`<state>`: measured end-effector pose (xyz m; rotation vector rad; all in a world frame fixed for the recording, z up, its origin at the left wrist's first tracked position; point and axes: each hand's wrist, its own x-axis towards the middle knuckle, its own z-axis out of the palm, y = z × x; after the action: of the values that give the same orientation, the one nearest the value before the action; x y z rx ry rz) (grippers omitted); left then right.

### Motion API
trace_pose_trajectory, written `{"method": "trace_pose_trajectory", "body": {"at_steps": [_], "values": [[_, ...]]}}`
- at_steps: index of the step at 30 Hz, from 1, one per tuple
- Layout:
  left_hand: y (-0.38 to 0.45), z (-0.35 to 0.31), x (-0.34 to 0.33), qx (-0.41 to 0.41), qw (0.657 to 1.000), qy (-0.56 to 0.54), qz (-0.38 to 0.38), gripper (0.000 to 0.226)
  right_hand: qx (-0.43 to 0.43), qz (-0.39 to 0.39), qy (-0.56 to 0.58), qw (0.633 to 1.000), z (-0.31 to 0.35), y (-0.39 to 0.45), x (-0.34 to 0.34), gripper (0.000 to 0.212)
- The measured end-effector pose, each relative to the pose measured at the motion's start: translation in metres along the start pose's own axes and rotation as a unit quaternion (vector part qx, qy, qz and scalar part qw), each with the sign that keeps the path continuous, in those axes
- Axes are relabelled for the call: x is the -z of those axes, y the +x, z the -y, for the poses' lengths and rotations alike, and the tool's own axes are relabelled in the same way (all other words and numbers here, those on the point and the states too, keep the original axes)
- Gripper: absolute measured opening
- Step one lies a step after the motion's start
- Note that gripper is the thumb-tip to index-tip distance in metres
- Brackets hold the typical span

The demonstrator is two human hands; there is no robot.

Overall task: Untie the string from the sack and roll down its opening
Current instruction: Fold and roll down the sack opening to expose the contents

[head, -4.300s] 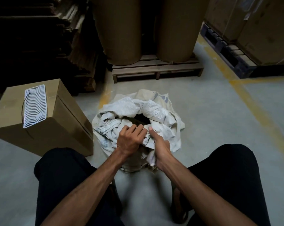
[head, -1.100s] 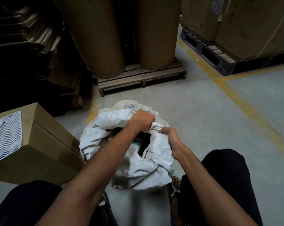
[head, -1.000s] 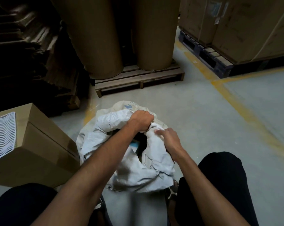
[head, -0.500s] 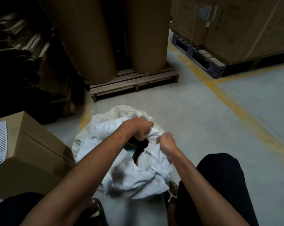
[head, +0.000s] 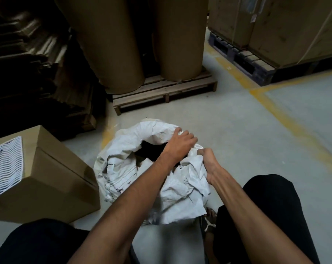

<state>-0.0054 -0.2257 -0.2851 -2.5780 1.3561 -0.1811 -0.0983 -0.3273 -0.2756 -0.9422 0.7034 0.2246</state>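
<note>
A crumpled white woven sack (head: 123, 168) stands on the concrete floor between my knees, its mouth open and dark inside, its rim bunched into a thick fold. My left hand (head: 178, 145) reaches across the opening and grips the far right part of the rim. My right hand (head: 209, 164) clutches the rim's right side, just beside the left hand. No string shows anywhere.
A cardboard box (head: 47, 178) with a white ribbed sheet (head: 7, 174) on top sits close on the sack's left. Two big brown paper rolls (head: 170, 39) stand on a wooden pallet (head: 165, 92) behind. Boxes on a dark pallet (head: 243, 61) lie far right.
Both hands shifted along the rim from its near side to its far right side. The opening now gapes wider and the view has tilted slightly.
</note>
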Motion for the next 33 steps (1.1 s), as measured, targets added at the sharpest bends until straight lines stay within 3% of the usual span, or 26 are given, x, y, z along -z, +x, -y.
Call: {"method": "trace_pose_trajectory", "body": {"at_steps": [2, 3, 4, 6, 7, 8, 11, 14, 16, 18, 20, 22, 25, 27, 28, 31, 33], "values": [[0.014, 0.003, 0.003, 0.009, 0.998, -0.018, 0.062, 0.017, 0.015, 0.022, -0.064, 0.998, 0.002, -0.003, 0.003, 0.011], [0.018, 0.004, 0.003, 0.005, 0.996, -0.008, 0.091, 0.017, 0.025, 0.019, -0.136, 0.990, 0.002, -0.005, 0.005, 0.015], [0.020, 0.005, 0.002, 0.000, 0.993, 0.010, 0.118, 0.019, 0.039, 0.000, -0.231, 0.972, 0.002, -0.007, 0.008, 0.041], [0.025, 0.007, -0.001, -0.018, 0.985, 0.047, 0.164, 0.022, 0.066, -0.075, -0.418, 0.903, -0.003, -0.011, 0.008, 0.101], [0.027, 0.007, -0.003, -0.027, 0.981, 0.054, 0.184, 0.021, 0.079, -0.114, -0.488, 0.862, -0.007, -0.015, 0.005, 0.119], [0.028, 0.007, -0.003, -0.031, 0.977, 0.050, 0.205, 0.019, 0.086, -0.136, -0.523, 0.837, -0.013, -0.017, 0.001, 0.122], [0.035, 0.009, 0.004, -0.034, 0.965, 0.018, 0.259, 0.006, 0.086, -0.163, -0.513, 0.838, -0.022, -0.010, -0.004, 0.079], [0.032, 0.019, 0.013, -0.012, 0.968, -0.084, 0.238, 0.019, 0.056, -0.154, -0.392, 0.905, -0.019, 0.004, 0.002, 0.042], [0.014, 0.030, 0.027, 0.014, 0.956, -0.230, 0.182, 0.046, 0.030, -0.133, -0.271, 0.953, -0.010, 0.009, 0.006, 0.043], [-0.024, 0.039, 0.044, 0.035, 0.902, -0.405, 0.144, 0.076, 0.029, -0.115, -0.166, 0.979, -0.002, 0.013, 0.010, 0.048], [-0.070, 0.045, 0.053, 0.056, 0.849, -0.502, 0.152, 0.089, 0.033, -0.101, -0.085, 0.991, 0.001, 0.011, 0.010, 0.045], [-0.117, 0.049, 0.052, 0.067, 0.835, -0.508, 0.199, 0.098, 0.027, -0.083, -0.041, 0.995, -0.001, 0.001, 0.009, 0.028], [-0.170, 0.045, 0.038, 0.097, 0.859, -0.432, 0.259, 0.121, 0.011, -0.051, -0.014, 0.999, -0.007, -0.013, 0.002, 0.024], [-0.194, 0.025, 0.021, 0.145, 0.878, -0.384, 0.245, 0.129, 0.010, -0.044, -0.002, 0.999, -0.011, -0.022, -0.005, 0.021], [-0.202, 0.013, 0.012, 0.161, 0.898, -0.348, 0.217, 0.118, 0.011, -0.041, 0.000, 0.999, -0.013, -0.024, -0.008, 0.021], [-0.204, -0.010, -0.003, 0.158, 0.958, -0.225, 0.080, 0.038, 0.020, -0.036, -0.016, 0.999, -0.019, -0.028, -0.012, 0.024], [-0.203, -0.005, 0.001, 0.162, 0.968, -0.187, -0.037, 0.022, 0.060, -0.061, -0.095, 0.992, -0.021, -0.030, -0.013, 0.029]]}}
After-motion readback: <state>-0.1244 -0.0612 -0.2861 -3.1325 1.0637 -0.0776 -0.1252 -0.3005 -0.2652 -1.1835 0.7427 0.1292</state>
